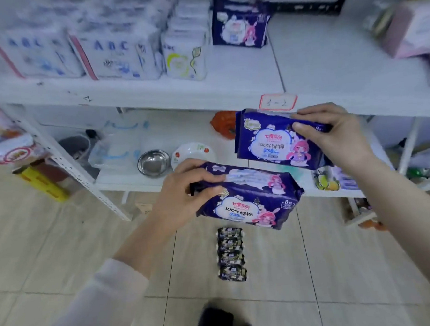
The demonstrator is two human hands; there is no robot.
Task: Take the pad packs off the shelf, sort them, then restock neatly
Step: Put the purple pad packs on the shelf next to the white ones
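My left hand [185, 192] grips a dark blue pad pack [251, 201] by its left end, held flat below the shelf edge. My right hand [330, 130] pinches a second, matching blue pack [268, 144] at its top right corner, upright in front of the white shelf [229, 86]. A third blue pack [239, 26] stands at the back of the shelf. To its left stand white ABC packs [116, 55], more white ABC packs [36, 55] at the far left, and a white pack with green print [185, 61].
Several small dark packs [231, 253] lie in a column on the tiled floor. The lower shelf holds a steel bowl [154, 162], a white dish [193, 151], clear tubs [115, 153] and an orange bag [223, 124]. A pink box [412, 29] sits at the shelf's right.
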